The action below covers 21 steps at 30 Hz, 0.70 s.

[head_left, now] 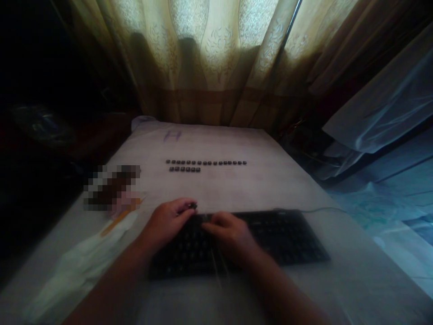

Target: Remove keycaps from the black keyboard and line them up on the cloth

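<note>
A black keyboard (284, 239) lies on a white-covered table, its near edge toward me. My left hand (171, 219) is above its upper left part, thumb and fingers pinching a small dark keycap (192, 206). Over the keyboard's middle, my right hand (230, 230) is closed around a thin, pale wire-like tool (216, 264), which is blurred and points down toward me. Beyond the keyboard, several dark keycaps stand in a long row (204, 163), with a shorter row (185, 169) just nearer.
At the left lie a crumpled white cloth or bag (77, 266), an orange stick-like item (120, 217) and a pixelated object (113, 187). The keyboard's cable (324, 209) runs right. Curtains (216, 54) hang behind the table (264, 149).
</note>
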Each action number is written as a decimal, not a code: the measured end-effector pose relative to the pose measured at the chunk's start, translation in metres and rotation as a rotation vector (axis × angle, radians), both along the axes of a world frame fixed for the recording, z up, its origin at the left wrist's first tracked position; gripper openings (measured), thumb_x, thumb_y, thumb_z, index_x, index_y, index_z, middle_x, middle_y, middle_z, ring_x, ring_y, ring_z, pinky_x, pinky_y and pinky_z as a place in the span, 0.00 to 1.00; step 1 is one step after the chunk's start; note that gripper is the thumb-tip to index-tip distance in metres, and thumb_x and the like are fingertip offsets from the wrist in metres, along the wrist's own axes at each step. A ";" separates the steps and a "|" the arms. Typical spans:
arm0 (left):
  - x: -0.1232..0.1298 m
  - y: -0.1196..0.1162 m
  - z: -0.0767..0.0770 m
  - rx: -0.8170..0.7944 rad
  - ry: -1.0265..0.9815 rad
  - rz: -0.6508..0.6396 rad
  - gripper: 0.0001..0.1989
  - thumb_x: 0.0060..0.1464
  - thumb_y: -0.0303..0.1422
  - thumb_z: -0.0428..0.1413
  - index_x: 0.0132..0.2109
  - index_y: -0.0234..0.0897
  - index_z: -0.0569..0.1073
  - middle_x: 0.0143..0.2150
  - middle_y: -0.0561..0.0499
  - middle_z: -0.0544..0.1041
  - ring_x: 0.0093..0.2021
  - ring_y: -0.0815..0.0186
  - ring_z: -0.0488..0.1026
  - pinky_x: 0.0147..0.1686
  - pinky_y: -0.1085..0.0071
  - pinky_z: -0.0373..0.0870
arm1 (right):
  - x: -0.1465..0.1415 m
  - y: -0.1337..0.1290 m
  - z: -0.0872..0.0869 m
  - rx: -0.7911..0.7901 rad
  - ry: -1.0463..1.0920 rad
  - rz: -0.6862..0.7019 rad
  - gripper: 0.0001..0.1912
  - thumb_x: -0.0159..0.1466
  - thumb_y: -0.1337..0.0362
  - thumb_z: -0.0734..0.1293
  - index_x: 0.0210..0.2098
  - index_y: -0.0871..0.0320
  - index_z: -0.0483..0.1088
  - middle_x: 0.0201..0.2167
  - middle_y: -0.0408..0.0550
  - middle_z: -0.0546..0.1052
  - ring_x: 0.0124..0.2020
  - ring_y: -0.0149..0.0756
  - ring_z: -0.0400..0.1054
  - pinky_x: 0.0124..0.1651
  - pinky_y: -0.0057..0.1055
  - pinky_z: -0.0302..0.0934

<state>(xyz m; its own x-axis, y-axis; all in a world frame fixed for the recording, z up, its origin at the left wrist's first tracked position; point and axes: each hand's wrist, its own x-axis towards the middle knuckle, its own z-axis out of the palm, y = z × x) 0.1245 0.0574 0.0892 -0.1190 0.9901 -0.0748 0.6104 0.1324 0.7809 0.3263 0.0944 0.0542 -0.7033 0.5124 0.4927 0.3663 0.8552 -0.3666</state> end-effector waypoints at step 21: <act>0.018 -0.007 -0.001 -0.043 -0.328 -0.230 0.15 0.56 0.34 0.49 0.48 0.46 0.74 0.45 0.55 0.79 0.46 0.64 0.75 0.50 0.63 0.68 | -0.008 -0.007 0.009 -0.122 0.216 -0.119 0.12 0.63 0.66 0.63 0.46 0.54 0.71 0.37 0.50 0.76 0.37 0.38 0.71 0.40 0.34 0.67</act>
<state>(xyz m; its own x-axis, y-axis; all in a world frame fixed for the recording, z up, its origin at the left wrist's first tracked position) 0.1424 0.0505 0.0883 0.1425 0.9833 -0.1134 0.3471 0.0577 0.9361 0.3185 0.0878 0.0629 -0.5198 0.6499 0.5545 0.3635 0.7556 -0.5449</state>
